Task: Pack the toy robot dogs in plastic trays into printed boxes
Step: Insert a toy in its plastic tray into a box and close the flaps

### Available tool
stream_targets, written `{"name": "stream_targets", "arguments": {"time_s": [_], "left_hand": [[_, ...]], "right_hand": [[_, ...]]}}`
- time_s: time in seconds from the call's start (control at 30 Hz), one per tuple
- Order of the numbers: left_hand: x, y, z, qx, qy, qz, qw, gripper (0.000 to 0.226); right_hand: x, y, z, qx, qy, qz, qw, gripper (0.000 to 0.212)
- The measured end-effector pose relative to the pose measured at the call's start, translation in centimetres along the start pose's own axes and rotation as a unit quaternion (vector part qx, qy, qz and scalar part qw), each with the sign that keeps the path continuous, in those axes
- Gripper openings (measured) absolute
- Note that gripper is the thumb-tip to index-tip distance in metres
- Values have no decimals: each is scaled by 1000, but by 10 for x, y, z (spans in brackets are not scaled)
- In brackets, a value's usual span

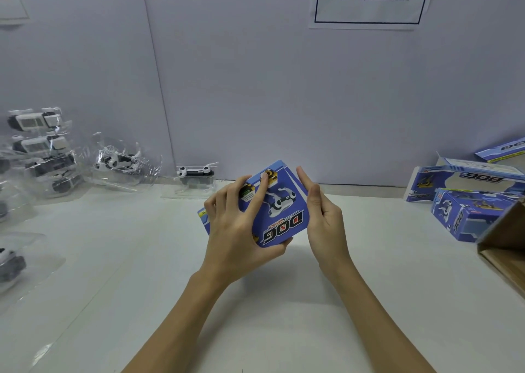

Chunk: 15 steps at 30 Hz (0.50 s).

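The blue printed box (279, 216), marked "DOG", is held above the white table (255, 301), in front of the person. The left hand (235, 230) grips it, thumb under its near edge and fingers spread over its printed face. The right hand (324, 219) lies flat against the box's right side, fingers straight. Left of the box lie robot dogs in clear trays (42, 156); one trayed dog (196, 175) stands just behind it. Right of the box sit more printed boxes (466, 202).
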State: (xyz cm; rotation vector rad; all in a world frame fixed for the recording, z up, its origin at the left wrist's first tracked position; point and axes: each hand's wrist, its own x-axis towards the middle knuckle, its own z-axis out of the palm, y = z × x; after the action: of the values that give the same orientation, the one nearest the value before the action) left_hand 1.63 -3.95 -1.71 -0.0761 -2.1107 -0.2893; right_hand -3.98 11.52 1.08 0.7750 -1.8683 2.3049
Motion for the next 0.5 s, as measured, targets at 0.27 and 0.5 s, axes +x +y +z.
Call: {"name": "stream_targets", "arguments": {"time_s": [0.27, 0.5], "left_hand": [[2, 0, -7, -31, -9, -68, 997, 110], [2, 2, -4, -29, -8, -60, 998, 107]], "right_hand": [[-3, 0, -4, 34, 12, -27, 999, 33], [-2, 5, -5, 20, 39, -16, 999, 32]]}}
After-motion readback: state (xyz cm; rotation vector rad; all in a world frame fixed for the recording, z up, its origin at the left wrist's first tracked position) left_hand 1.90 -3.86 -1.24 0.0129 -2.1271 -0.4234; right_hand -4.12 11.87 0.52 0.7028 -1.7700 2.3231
